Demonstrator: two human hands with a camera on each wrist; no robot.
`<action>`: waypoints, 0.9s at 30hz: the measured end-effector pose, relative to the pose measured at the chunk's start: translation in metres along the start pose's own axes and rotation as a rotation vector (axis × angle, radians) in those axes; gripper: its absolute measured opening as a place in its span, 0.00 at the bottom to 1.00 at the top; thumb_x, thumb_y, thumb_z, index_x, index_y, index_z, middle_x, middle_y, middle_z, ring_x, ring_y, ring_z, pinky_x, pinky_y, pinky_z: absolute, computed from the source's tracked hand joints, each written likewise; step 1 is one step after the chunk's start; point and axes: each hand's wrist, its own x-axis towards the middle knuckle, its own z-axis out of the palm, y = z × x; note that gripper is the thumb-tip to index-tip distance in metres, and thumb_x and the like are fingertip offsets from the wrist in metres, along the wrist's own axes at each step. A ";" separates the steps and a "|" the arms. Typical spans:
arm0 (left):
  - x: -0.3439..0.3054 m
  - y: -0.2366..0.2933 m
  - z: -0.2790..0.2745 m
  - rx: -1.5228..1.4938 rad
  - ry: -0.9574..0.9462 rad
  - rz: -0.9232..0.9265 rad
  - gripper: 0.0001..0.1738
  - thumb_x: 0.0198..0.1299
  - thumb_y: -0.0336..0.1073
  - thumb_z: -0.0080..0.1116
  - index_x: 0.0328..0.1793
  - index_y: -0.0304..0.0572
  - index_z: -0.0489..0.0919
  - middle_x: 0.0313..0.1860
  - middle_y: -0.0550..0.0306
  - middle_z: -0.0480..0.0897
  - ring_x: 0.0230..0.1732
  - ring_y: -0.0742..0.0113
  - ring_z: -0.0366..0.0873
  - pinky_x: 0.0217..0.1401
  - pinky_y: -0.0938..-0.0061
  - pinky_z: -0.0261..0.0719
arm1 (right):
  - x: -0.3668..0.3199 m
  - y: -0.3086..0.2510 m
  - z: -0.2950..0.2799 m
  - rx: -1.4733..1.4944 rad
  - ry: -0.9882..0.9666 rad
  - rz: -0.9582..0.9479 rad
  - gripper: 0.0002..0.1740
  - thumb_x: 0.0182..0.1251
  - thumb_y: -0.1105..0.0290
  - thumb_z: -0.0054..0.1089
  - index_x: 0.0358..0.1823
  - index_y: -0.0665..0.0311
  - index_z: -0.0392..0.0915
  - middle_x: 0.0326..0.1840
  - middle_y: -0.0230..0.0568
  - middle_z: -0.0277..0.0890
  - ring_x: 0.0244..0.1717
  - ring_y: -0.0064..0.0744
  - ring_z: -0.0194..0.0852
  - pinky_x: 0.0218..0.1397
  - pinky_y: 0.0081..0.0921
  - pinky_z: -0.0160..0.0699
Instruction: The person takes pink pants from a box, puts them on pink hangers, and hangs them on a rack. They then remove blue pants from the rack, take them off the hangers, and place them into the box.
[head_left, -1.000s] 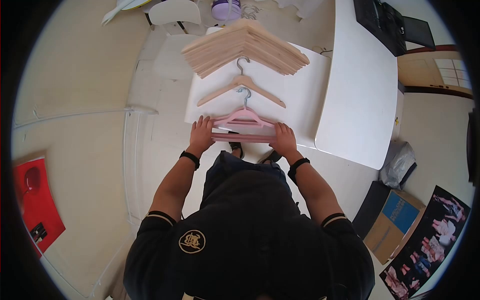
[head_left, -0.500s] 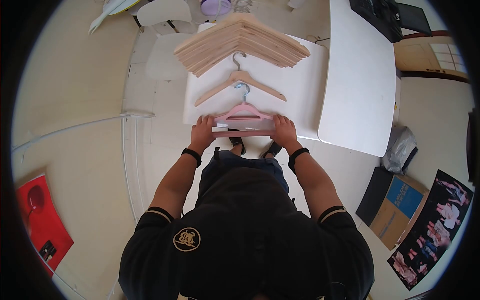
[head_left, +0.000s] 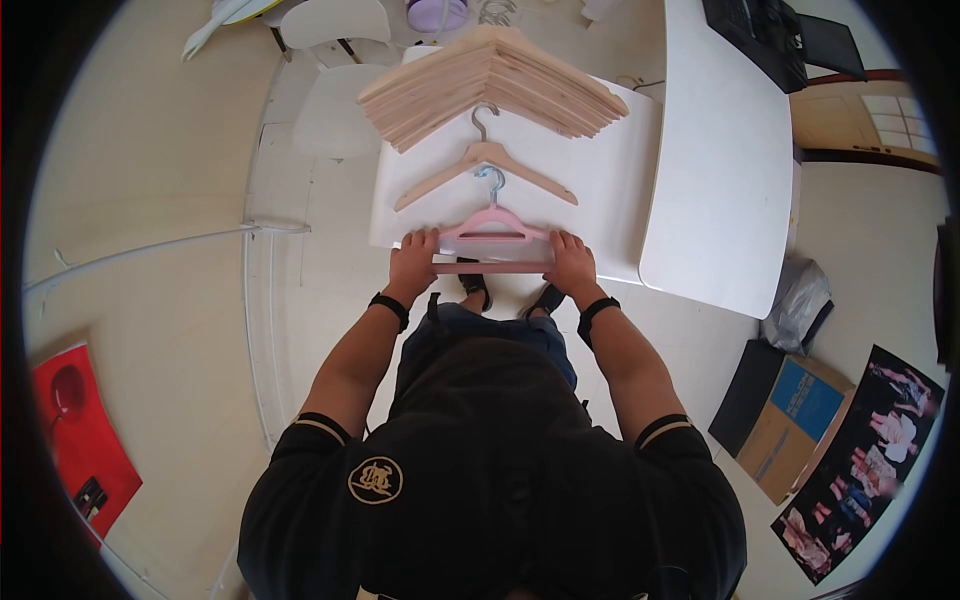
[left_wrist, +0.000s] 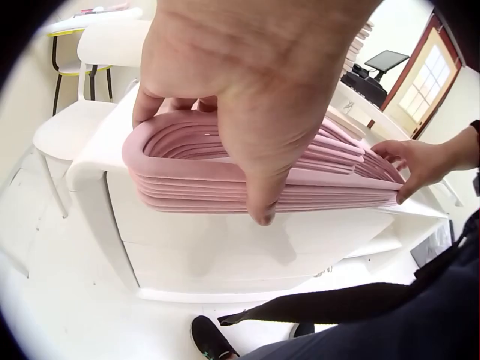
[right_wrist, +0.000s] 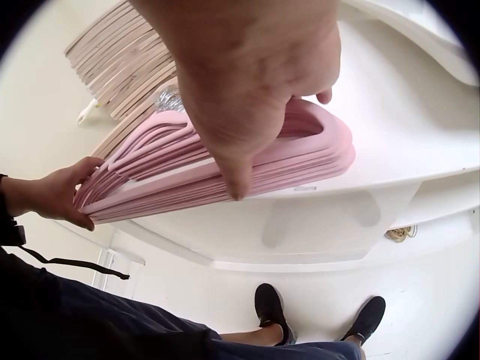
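A stack of pink hangers lies at the table's near edge, metal hooks pointing away from the person. My left hand grips its left end, thumb over the near side in the left wrist view and fingers on the far side. At the right end my right hand grips the same stack, thumb pressed along its front. Just beyond, a single wooden hanger lies flat, its hook near a large stack of wooden hangers.
The white table meets a second white table on the right, with black equipment at its far end. A white chair stands at the back left. A cardboard box and a plastic bag are at the lower right.
The head view has shifted slightly. Both hands keep their grip on the pink stack, and the left hand sits slightly further right along it.
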 end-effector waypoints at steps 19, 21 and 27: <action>0.002 0.008 -0.019 -0.013 -0.061 0.033 0.51 0.33 0.42 0.78 0.69 0.58 0.64 0.61 0.54 0.71 0.66 0.53 0.67 0.59 0.50 0.73 | -0.005 -0.004 -0.003 -0.086 0.061 0.032 0.46 0.40 0.56 0.77 0.65 0.51 0.64 0.57 0.38 0.64 0.63 0.41 0.62 0.66 0.42 0.61; 0.002 0.008 -0.020 -0.015 -0.074 0.035 0.51 0.34 0.42 0.78 0.69 0.58 0.64 0.60 0.54 0.71 0.66 0.53 0.67 0.59 0.50 0.72 | -0.005 -0.002 -0.003 -0.088 0.057 0.039 0.46 0.40 0.54 0.77 0.64 0.51 0.65 0.56 0.38 0.64 0.62 0.40 0.62 0.67 0.41 0.60; 0.003 0.009 -0.020 -0.025 -0.063 0.040 0.50 0.35 0.41 0.77 0.68 0.57 0.64 0.59 0.55 0.71 0.66 0.54 0.67 0.60 0.50 0.71 | -0.004 0.000 -0.003 -0.079 0.061 0.031 0.47 0.39 0.54 0.77 0.65 0.51 0.65 0.56 0.38 0.65 0.61 0.40 0.63 0.65 0.41 0.62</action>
